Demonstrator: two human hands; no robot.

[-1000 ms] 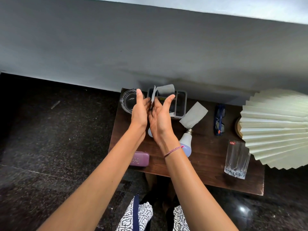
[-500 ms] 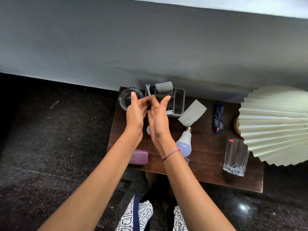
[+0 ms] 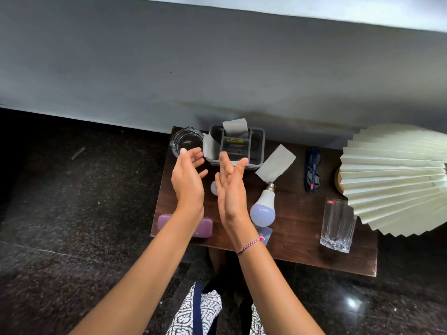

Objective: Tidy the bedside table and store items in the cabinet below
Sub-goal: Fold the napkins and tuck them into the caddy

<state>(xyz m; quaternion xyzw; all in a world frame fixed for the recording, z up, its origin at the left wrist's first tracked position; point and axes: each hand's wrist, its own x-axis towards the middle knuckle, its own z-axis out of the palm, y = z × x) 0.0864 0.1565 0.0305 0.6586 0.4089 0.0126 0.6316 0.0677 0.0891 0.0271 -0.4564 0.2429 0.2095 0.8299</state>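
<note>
On the dark wooden bedside table (image 3: 297, 240) stand a grey organiser caddy (image 3: 260, 146) with paper pieces in it, a glass ashtray (image 3: 186, 141), a folded tissue (image 3: 275, 164), a white bulb (image 3: 263, 206), dark glasses (image 3: 312, 169), a drinking glass (image 3: 337, 226) and a purple case (image 3: 205, 227) at the front left edge. My left hand (image 3: 187, 180) and my right hand (image 3: 232, 187) hover over the table's left part, palms facing each other, fingers spread, holding nothing. A small white object (image 3: 213, 188) shows between them on the table.
A pleated cream lampshade (image 3: 396, 177) fills the right side over the table's corner. A grey wall runs behind the table. Dark speckled floor lies to the left and in front. The cabinet below is hidden under the tabletop.
My hands were pressed close together near the caddy with a paper piece; now they have parted and lowered, empty. A paper piece now rests against the caddy's left side.
</note>
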